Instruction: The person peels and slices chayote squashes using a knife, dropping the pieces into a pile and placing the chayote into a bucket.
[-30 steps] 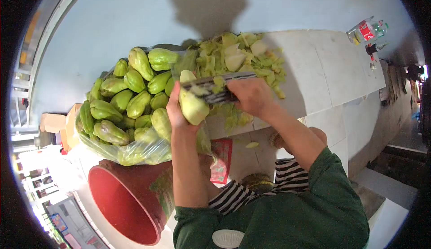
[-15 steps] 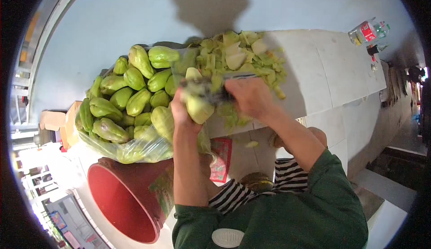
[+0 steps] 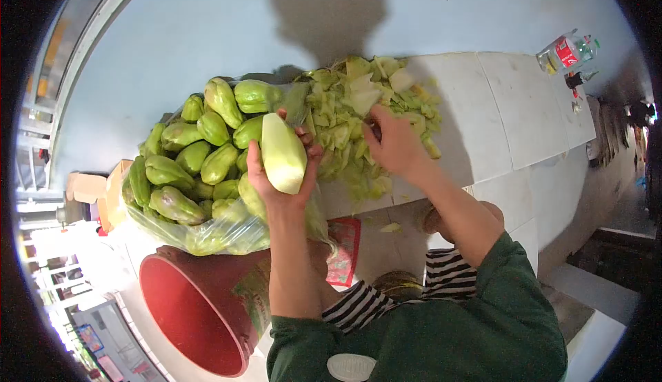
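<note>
In my left hand [image 3: 284, 175] rests a peeled, pale green chayote [image 3: 281, 153], its long side up and my fingers curled around it. My right hand [image 3: 394, 141] is closed over the heap of peelings [image 3: 341, 127]. A small dark part of a tool [image 3: 376, 132] shows inside its grip; the rest of that tool is hidden, so its kind is unclear. Left of my left hand, a clear plastic bag [image 3: 241, 238] is full of unpeeled green chayotes [image 3: 217, 163].
A red bucket [image 3: 155, 272] lies on its side below the bag. Behind the bag stands a cardboard box [image 3: 114, 192]. A plastic bottle [image 3: 569, 51] is at the far right of the tiled ledge [image 3: 476, 120]. A red patterned packet [image 3: 345, 251] lies near my legs.
My right hand has drawn away from the chayote, up and right over the peelings. The chayote is now upright in my left hand, its whole pale side showing.
</note>
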Demonstrator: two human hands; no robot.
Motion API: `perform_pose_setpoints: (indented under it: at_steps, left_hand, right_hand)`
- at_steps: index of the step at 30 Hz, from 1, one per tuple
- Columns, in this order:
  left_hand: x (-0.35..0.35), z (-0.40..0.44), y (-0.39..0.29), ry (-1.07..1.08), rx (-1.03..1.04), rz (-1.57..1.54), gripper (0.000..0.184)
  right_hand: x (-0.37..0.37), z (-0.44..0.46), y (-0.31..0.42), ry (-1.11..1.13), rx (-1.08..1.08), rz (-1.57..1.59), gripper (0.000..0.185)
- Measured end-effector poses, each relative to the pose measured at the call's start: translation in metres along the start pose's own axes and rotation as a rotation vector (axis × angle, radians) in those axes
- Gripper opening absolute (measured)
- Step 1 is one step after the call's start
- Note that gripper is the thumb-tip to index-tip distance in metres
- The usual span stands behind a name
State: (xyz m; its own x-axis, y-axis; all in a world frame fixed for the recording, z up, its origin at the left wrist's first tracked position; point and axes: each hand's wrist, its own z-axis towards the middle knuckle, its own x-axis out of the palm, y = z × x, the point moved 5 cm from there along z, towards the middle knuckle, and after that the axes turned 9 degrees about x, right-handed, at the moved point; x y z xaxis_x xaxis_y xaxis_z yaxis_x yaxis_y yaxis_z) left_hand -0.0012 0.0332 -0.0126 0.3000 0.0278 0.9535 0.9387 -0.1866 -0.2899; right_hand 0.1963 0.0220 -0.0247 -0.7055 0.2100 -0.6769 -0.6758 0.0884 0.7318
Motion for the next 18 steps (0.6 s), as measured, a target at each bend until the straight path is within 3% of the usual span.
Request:
perform_pose_setpoints:
  at_steps: [3, 5, 6, 8, 18]
  left_hand:
    - [-0.005, 0.001, -0.004, 0.021, 0.053, -0.008, 0.057]
    - [-0.011, 0.001, -0.005, -0.093, 0.087, 0.046, 0.055]
    - [-0.016, 0.000, -0.006, -0.200, 0.125, 0.094, 0.053]
    - [-0.031, 0.005, -0.008, -0.136, 0.102, 0.147, 0.051]
    - [-0.032, 0.001, -0.003, -0.134, -0.003, 0.200, 0.044]
  right_hand:
    - [-0.005, -0.015, 0.029, 0.162, -0.164, -0.006, 0.022]
    - [-0.004, -0.029, 0.038, 0.107, -0.530, -0.012, 0.031]
    - [-0.001, -0.032, 0.037, 0.107, -0.531, -0.012, 0.031]
    - [0.001, -0.046, 0.046, 0.032, -0.795, -0.039, 0.036]
    - [0.003, -0.061, 0.058, -0.052, -0.964, -0.168, 0.026]
